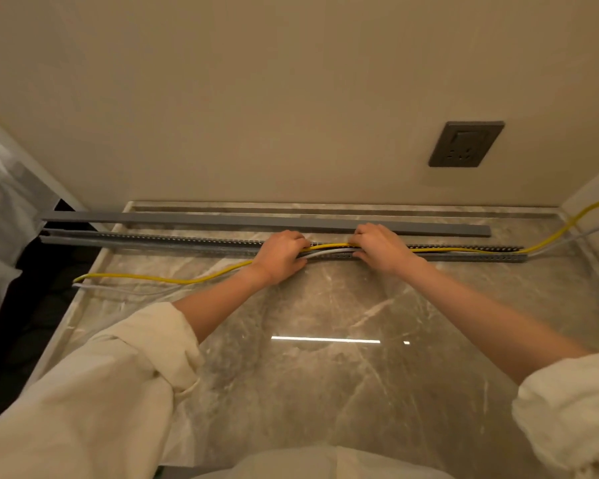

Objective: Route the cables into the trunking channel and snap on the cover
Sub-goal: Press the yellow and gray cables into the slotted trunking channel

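Note:
A long grey slotted trunking channel lies across the back of the marble table. Its flat grey cover lies loose just behind it, parallel. A yellow cable and a white cable enter from the right, lie in the channel's right half, and leave it near the middle toward the table's left edge. My left hand and my right hand rest on the channel's middle, fingers curled over both cables. The short stretch of cables between my hands sits at the channel's top.
A beige wall rises behind the table, with a dark grey socket at the right. The channel and cover overhang the table's left edge, above a dark gap. White fabric lies at far left. My cream sleeves are rolled up.

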Demonstrator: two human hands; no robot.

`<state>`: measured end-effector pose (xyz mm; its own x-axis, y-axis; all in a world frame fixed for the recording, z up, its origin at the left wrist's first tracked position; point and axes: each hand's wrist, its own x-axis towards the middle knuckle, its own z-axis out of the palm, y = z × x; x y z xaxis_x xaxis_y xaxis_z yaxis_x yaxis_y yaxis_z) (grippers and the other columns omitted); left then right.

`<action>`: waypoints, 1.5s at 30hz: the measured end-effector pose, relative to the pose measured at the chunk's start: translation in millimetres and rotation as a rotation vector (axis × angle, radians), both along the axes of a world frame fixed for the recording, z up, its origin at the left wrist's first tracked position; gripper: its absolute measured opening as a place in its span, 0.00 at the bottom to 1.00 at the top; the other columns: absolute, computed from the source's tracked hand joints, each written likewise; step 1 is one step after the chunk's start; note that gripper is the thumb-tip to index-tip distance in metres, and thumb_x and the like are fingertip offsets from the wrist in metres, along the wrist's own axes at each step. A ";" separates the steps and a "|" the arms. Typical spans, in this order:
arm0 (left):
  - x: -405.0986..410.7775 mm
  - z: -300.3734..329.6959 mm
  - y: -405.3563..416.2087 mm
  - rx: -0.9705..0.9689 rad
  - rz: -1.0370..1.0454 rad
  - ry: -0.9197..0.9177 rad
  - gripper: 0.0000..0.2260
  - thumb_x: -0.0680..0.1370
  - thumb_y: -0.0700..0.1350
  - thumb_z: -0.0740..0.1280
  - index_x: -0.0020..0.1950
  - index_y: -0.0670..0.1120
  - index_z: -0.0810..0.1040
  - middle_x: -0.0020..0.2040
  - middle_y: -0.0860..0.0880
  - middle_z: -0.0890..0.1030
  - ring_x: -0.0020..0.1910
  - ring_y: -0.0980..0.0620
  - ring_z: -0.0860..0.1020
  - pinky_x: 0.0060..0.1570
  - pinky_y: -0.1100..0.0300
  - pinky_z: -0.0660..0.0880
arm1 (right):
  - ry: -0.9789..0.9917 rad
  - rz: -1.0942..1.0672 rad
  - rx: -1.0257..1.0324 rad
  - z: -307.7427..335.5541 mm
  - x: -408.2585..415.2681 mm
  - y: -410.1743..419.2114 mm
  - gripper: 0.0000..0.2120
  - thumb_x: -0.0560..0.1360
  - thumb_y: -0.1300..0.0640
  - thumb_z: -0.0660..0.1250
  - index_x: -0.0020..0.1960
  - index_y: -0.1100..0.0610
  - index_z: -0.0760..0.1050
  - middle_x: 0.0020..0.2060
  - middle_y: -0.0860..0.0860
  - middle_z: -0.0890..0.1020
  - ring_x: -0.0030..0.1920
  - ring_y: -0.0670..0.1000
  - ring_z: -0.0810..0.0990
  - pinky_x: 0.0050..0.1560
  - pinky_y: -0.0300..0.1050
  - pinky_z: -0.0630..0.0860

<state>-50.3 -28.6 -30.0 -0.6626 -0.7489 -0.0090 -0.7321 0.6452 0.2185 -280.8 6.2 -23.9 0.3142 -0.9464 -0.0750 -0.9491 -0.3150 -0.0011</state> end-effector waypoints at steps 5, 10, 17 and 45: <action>2.9 0.9 -7.8 -0.004 -0.047 -0.020 0.11 0.78 0.42 0.62 0.53 0.40 0.81 0.55 0.43 0.81 0.54 0.42 0.78 0.47 0.50 0.74 | 0.012 -0.050 0.000 0.6 7.4 3.7 0.12 0.79 0.57 0.61 0.58 0.58 0.78 0.54 0.55 0.78 0.55 0.57 0.76 0.54 0.50 0.72; 6.2 1.8 -15.4 0.040 -0.066 0.029 0.11 0.78 0.40 0.63 0.57 0.42 0.82 0.55 0.43 0.82 0.54 0.43 0.79 0.51 0.51 0.75 | 0.005 -0.087 -0.006 1.1 11.9 5.6 0.11 0.79 0.59 0.62 0.53 0.59 0.81 0.51 0.55 0.80 0.52 0.57 0.77 0.50 0.51 0.76; 7.4 -0.4 -23.1 0.114 -0.003 0.099 0.08 0.75 0.37 0.69 0.51 0.42 0.84 0.53 0.45 0.84 0.53 0.45 0.81 0.54 0.54 0.76 | -0.068 -0.212 0.026 0.3 21.6 5.4 0.09 0.77 0.61 0.64 0.48 0.59 0.84 0.50 0.54 0.80 0.49 0.56 0.79 0.48 0.53 0.79; 145.2 -9.2 -34.0 0.080 0.125 0.074 0.12 0.74 0.51 0.69 0.52 0.44 0.77 0.50 0.45 0.81 0.50 0.46 0.77 0.47 0.51 0.75 | -0.187 0.000 0.113 5.9 153.0 -31.3 0.09 0.76 0.57 0.66 0.56 0.57 0.76 0.50 0.54 0.78 0.48 0.55 0.78 0.44 0.47 0.72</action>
<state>94.9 -62.7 -39.2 -0.5655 -0.8243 -0.0265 -0.7854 0.5284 0.3224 -127.8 -25.1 -18.0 0.3328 -0.9352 -0.1207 -0.9289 -0.3031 -0.2128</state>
